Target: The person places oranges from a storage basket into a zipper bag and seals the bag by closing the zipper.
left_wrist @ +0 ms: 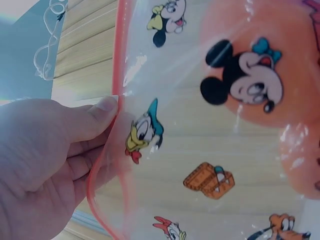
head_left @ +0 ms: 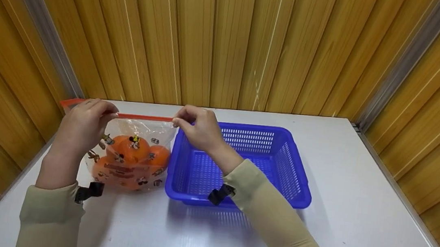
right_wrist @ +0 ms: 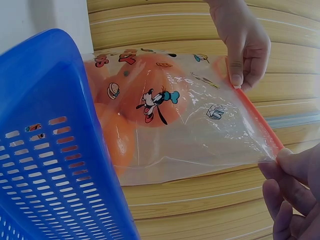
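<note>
A clear zip bag (head_left: 129, 171) printed with cartoon figures stands at the left of the table, several oranges (head_left: 135, 149) inside it. Its red zip edge (head_left: 145, 117) is stretched between both hands. My left hand (head_left: 82, 125) pinches that edge near the left end; in the left wrist view the thumb (left_wrist: 102, 110) presses on it. My right hand (head_left: 201, 127) pinches the right end of the same edge, as the right wrist view also shows beside the fingers (right_wrist: 287, 187). Just right of the bag sits a blue plastic basket (head_left: 236, 202), under my right forearm.
The white table (head_left: 355, 236) carries both bag and basket. Wood-patterned panels (head_left: 228, 42) rise behind it and on both sides. The basket's left rim stands close against the bag. A white cable (left_wrist: 42, 55) hangs in the background of the left wrist view.
</note>
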`<state>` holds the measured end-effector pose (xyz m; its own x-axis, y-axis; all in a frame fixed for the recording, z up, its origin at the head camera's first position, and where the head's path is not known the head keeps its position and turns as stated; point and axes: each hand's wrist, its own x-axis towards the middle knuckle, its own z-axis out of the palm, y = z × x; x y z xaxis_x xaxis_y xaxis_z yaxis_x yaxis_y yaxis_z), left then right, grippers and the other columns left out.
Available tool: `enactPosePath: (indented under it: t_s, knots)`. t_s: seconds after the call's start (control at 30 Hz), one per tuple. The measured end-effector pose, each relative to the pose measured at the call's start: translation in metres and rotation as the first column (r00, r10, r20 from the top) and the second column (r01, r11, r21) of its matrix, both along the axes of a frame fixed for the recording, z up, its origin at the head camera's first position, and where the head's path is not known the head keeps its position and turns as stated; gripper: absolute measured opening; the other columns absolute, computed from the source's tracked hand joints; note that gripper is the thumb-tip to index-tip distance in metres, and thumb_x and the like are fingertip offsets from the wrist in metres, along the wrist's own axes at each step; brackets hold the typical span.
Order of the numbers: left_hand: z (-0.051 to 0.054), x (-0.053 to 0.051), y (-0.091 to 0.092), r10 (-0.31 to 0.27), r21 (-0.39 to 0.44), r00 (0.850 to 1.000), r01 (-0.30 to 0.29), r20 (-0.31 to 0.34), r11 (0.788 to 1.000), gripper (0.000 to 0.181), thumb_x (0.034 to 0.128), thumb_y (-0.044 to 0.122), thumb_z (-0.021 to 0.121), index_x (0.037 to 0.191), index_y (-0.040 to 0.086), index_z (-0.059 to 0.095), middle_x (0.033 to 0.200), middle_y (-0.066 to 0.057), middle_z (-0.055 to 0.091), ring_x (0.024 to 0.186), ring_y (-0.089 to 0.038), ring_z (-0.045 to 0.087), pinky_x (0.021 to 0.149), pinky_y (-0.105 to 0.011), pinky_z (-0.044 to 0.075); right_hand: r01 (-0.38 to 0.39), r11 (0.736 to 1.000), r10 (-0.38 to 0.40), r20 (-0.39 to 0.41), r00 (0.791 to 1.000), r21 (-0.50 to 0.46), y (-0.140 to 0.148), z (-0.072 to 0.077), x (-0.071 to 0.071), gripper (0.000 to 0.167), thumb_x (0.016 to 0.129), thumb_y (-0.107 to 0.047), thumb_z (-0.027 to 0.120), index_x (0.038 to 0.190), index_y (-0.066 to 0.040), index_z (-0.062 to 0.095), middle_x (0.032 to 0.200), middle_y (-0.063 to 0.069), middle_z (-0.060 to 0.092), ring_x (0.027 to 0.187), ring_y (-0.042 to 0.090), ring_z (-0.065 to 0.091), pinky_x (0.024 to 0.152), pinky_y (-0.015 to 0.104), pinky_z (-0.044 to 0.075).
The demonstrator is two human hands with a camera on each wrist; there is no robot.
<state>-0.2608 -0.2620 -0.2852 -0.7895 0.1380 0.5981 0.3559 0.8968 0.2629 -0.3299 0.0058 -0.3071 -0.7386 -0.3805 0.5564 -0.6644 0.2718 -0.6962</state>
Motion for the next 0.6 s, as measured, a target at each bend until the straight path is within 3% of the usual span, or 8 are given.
enactPosePath:
  t_s: [0.47,0.6]
  knots:
    - [-0.004,0.008,-0.025,0.068,0.029,0.997,-0.067,-0.037,0.997,0.014,0.0979,0.006,0.067,0.108,-0.003,0.069,0.101,-0.024,0.071,0.095,-0.042,0.063,0.084,-0.061,0.055,0.006,1.000,-0.006,0.006,1.000,0.000,0.005,-0.002,0.001,0.010,0.095,-0.010,0.073,0.091,-0.001,0.075,0.087,0.013,0.077,0.076,0.017,0.068,0.070,0.020,0.055]
    - [-0.004,0.014,-0.032,0.111,0.052,0.994,-0.111,0.008,0.992,0.015,0.0996,0.007,0.065,0.111,-0.003,0.068,0.104,-0.025,0.069,0.097,-0.043,0.060,0.087,-0.063,0.054,-0.003,1.000,0.003,0.006,1.000,0.003,0.006,-0.001,0.003,0.011,0.095,-0.011,0.073,0.091,-0.001,0.075,0.088,0.012,0.077,0.076,0.017,0.068,0.070,0.025,0.056]
